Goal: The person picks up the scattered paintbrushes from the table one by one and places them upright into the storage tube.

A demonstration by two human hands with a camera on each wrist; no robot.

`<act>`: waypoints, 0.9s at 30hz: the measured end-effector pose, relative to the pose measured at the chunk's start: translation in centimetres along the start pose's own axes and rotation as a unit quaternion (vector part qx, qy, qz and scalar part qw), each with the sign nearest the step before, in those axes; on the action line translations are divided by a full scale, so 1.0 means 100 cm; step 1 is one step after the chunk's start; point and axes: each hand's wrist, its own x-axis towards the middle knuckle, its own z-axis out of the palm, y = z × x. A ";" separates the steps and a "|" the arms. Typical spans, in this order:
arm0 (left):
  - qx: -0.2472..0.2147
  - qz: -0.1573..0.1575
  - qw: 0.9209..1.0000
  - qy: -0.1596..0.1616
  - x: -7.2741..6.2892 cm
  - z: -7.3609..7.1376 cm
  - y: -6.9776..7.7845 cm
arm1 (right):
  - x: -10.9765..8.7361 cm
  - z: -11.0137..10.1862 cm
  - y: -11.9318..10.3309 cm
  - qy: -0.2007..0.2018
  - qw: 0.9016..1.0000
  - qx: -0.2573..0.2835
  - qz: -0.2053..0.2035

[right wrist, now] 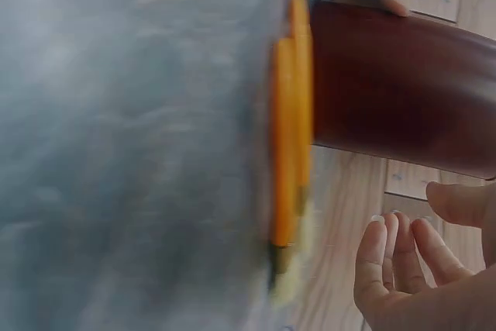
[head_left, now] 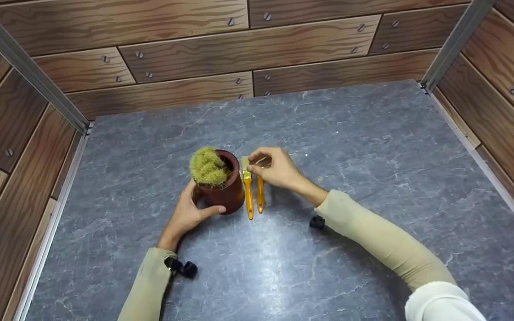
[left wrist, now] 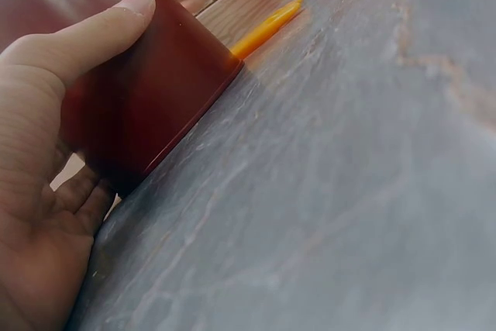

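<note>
A dark red cylindrical pot (head_left: 221, 196) stands on the table, with a fuzzy yellow-green clump (head_left: 209, 166) at its top, over the left part of the opening. My left hand (head_left: 188, 211) grips the pot low on its side; the thumb (left wrist: 97, 36) lies along the front in the left wrist view. Two paintbrushes with orange handles lie just right of the pot, one nearer (head_left: 249, 196) and one farther right (head_left: 260, 196). Above their bristle ends hovers my right hand (head_left: 277, 168), fingers loosely bent. In the right wrist view nothing shows between its thumb and fingertips.
The grey marbled table (head_left: 364, 147) is bounded by wood-patterned walls (head_left: 185, 49) at the back and both sides. Metal corner posts (head_left: 455, 44) rise at the rear. Each wrist carries a small black camera (head_left: 181, 267).
</note>
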 end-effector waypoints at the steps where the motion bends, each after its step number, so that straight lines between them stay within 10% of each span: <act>1: -0.001 -0.001 1.000 0.000 0.000 0.000 0.000 | -0.001 0.000 0.003 0.000 1.000 -0.006 0.003; 27: 0.032 -0.015 0.999 0.017 0.000 -0.001 0.000 | -0.003 -0.004 0.027 -0.050 0.988 -0.111 0.098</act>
